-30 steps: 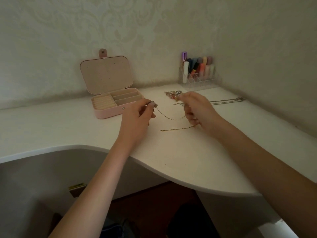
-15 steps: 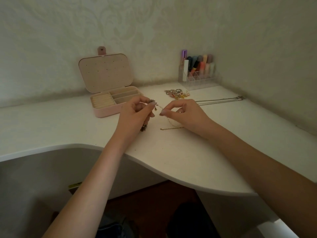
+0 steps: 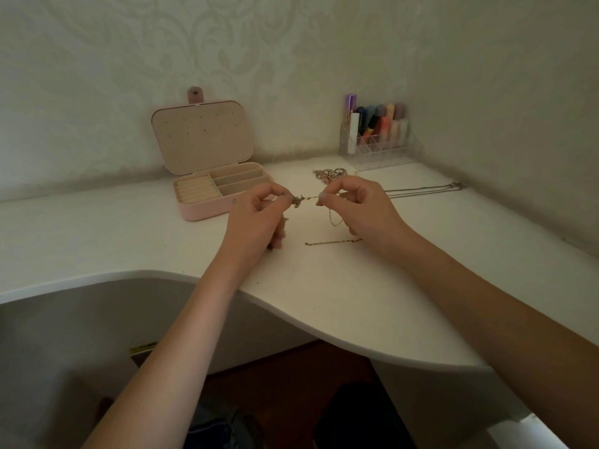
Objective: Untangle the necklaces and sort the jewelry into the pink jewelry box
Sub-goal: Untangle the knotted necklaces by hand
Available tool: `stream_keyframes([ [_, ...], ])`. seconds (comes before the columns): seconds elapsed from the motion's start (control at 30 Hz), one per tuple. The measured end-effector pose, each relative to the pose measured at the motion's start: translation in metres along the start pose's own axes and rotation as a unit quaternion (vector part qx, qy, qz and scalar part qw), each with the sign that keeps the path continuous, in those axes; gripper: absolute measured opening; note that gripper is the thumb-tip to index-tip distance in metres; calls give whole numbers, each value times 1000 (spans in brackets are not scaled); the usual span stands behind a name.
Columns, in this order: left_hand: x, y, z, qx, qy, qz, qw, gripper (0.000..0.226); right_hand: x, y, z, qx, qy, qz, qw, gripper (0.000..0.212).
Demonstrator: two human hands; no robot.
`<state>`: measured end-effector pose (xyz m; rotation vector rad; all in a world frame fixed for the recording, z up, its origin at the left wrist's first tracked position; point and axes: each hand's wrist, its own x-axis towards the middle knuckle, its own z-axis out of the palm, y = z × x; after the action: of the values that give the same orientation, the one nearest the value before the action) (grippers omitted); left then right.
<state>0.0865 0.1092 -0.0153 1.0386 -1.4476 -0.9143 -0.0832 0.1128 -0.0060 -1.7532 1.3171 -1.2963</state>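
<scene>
Just past the desk's curved front edge (image 3: 291,303), the left hand (image 3: 256,218) and right hand (image 3: 359,212) each pinch the gold necklace (image 3: 334,243) between thumb and fingertips, a small knot (image 3: 298,200) stretched between them and one loose end lying on the desk, so untangling looks unfinished. Beyond, the open pink jewelry box (image 3: 207,212) shows no jewelry in its compartments, while a heap of rings (image 3: 329,173) and a silver chain (image 3: 424,189) wait near the wall; bare desk lies between hands and box.
</scene>
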Motion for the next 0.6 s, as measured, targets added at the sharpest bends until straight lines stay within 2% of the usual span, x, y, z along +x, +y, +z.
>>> stream_keyframes([
  [0.13, 2, 0, 1, -48, 9, -4, 999, 16, -1, -2, 0, -7, -14, 3, 1000, 13],
  [0.33, 7, -11, -3, 1, 34, 66, 997, 14, 0, 0, 0, 0, -8, 17, 1000, 15],
  [0.6, 7, -7, 0, -108, -21, 12, 994, 14, 2, 1, -1, -4, 24, 28, 999, 17],
])
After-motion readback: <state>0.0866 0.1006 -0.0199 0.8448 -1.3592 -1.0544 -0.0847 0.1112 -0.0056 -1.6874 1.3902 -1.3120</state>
